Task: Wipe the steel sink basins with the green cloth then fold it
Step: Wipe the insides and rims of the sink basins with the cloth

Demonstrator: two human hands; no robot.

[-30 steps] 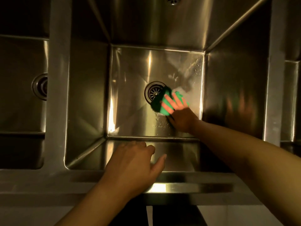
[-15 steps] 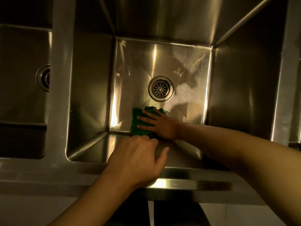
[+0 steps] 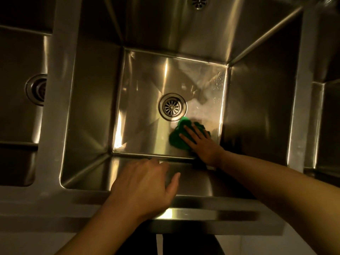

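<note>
The middle steel basin (image 3: 139, 111) is deep, with a round drain (image 3: 172, 107) in its floor. A crumpled green cloth (image 3: 178, 137) lies on the basin floor just right of and below the drain. My right hand (image 3: 201, 144) presses flat on the cloth with straight fingers, near the floor's front right corner. My left hand (image 3: 145, 188) rests on the sink's front rim, fingers loosely bent over the edge and holding nothing. Part of the cloth is hidden under my right palm.
A second basin with its own drain (image 3: 35, 89) lies to the left behind a steel divider (image 3: 58, 89). A third basin (image 3: 329, 126) shows at the right edge. An overflow fitting (image 3: 198, 2) sits high on the back wall. The front ledge (image 3: 202, 214) runs below.
My right hand has slid the cloth from the floor's front middle to the right, beside the drain. The left hand stays on the front rim.
</note>
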